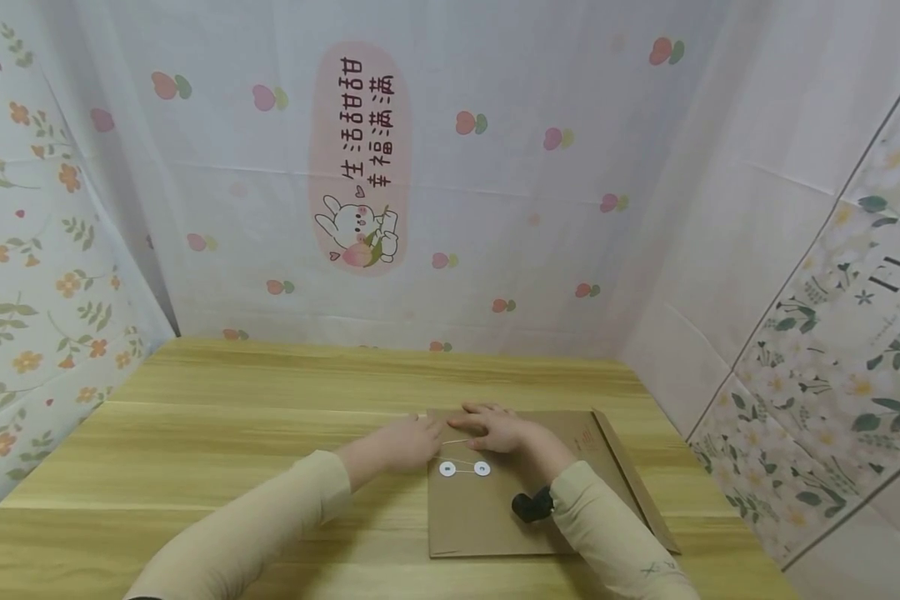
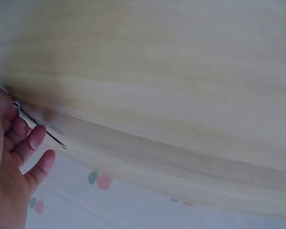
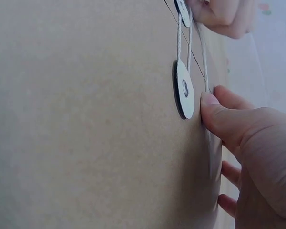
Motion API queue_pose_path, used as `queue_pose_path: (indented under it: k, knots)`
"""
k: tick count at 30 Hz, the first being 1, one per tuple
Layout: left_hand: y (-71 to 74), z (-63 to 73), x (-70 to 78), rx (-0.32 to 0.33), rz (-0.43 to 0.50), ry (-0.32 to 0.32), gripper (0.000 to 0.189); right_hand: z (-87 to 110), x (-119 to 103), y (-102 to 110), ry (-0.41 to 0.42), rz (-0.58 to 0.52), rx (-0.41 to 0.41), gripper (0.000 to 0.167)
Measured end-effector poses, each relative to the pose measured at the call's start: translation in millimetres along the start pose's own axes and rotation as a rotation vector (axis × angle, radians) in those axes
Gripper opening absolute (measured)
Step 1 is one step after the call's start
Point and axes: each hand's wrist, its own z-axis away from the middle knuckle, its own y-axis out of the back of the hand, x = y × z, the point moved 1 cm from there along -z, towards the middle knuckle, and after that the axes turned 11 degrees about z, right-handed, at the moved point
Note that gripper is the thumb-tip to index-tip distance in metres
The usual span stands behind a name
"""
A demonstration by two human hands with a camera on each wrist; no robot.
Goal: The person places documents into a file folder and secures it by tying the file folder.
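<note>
A brown kraft document envelope lies flat on the wooden table. Two round white buttons, one at the left and one at the right, sit near its left side, with white string running around them. My left hand is at the envelope's left edge, its fingertips pinching the string beside the left button. Over the envelope's upper part, my right hand pinches another stretch of the string between thumb and forefinger, its other fingers spread. The string's ends are partly hidden by the hands.
The wooden table extends to the left and behind the envelope. Patterned curtains hang around its back and sides. A black wrist device sits at my right cuff, above the envelope. A raised flap runs along the envelope's right side.
</note>
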Motion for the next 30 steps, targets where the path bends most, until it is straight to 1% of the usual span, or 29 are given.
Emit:
queue_pose_path:
  k: [2, 4, 6, 8, 11, 12, 14, 19, 21, 23, 24, 26, 29, 30]
  knots:
    - [-1.7, 1.1, 1.1, 0.001, -0.060, -0.015, 0.029, 0.7, 0, -1, -0.002, 0.001, -0.002, 0.049]
    - [-3.5, 1.3, 1.8, 0.012, -0.094, -0.030, 0.026, 1.4, 0, -1, 0.001, -0.001, 0.001, 0.049]
    - [-4.0, 1.8, 2.3, 0.029, -0.104, -0.039, 0.024, 1.8, 0, -2, 0.005, -0.003, -0.002, 0.049]
    - [-3.2, 2.7, 2.8, 0.051, -0.120, -0.062, 0.022, 1.9, 0, -3, 0.007, -0.002, -0.003, 0.050]
    - [0.5, 5.5, 4.0, 0.089, -0.109, -0.111, 0.018, 2.1, 0, -2, 0.004, -0.008, -0.008, 0.049]
    - [1.9, 6.5, 4.5, 0.112, -0.108, -0.135, 0.017, 2.1, 0, -2, 0.002, -0.009, -0.007, 0.049]
    - [4.8, 8.8, 5.9, 0.134, -0.086, -0.160, 0.014, 2.1, 0, -1, 0.003, -0.022, 0.004, 0.048]
    - [8.6, 14.9, 13.0, 0.188, -0.035, -0.180, 0.004, 2.2, -1, 0, 0.011, -0.021, 0.018, 0.047]
    - [8.5, 16.9, 17.1, 0.245, -0.042, -0.191, 0.003, 2.5, -1, 0, 0.011, -0.012, 0.017, 0.047]
    - [7.0, 18.0, 20.6, 0.300, -0.048, -0.195, 0.007, 2.8, -1, 0, 0.010, -0.015, 0.021, 0.046]
    - [7.0, 18.8, 21.9, 0.326, -0.044, -0.187, 0.010, 2.9, -1, 0, 0.007, -0.019, 0.024, 0.046]
    - [7.1, 20.0, 23.5, 0.372, -0.001, -0.153, 0.014, 3.2, -2, 0, 0.003, -0.026, 0.030, 0.046]
    - [8.3, 22.4, 24.1, 0.411, 0.157, -0.075, 0.020, 3.6, -3, 0, -0.001, -0.037, 0.031, 0.046]
    - [9.0, 23.4, 24.2, 0.415, 0.226, -0.045, 0.022, 3.7, -3, 0, 0.001, -0.040, 0.031, 0.046]
